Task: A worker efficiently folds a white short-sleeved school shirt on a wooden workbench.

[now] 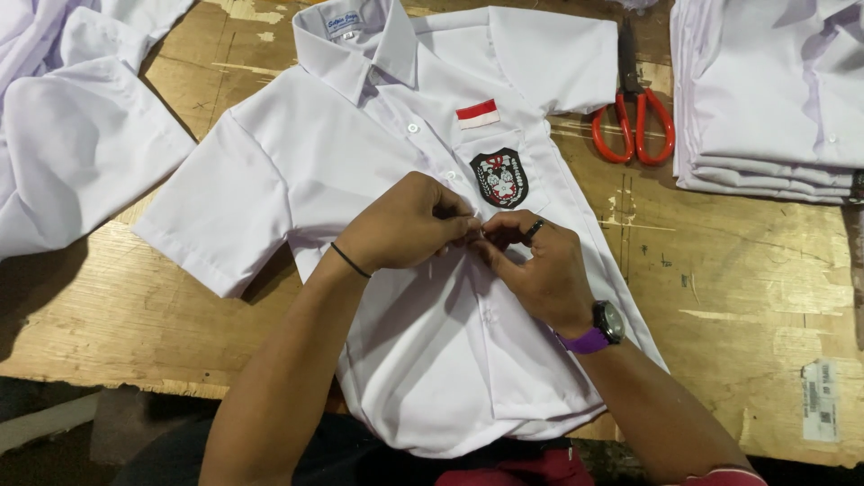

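White cloth fills the middle of the scene: a short-sleeved shirt (396,180) is laid flat, front up, on a worn wooden table (747,270), with its collar at the far edge and its hem hanging over the near edge. A small red-and-white patch (478,114) is sewn above the chest pocket, and a dark shield-shaped badge (499,177) is set on the pocket itself. Small white buttons are seen down the front placket; the upper part is closed.

The left hand (409,223) and the right hand (533,265) are brought together at the placket, just near of the badge. Both are narrowly pinched on the shirt's front edges, fingertips almost touching; what lies between them is hidden. A thin dark band is worn on the left wrist, and a purple-strapped watch (601,328) and a dark ring on the right.

Red-handled scissors (633,112) are laid to the right of the shirt's sleeve. A stack of folded white shirts (774,99) is placed at far right, and loose white garments (72,117) are spread at far left.
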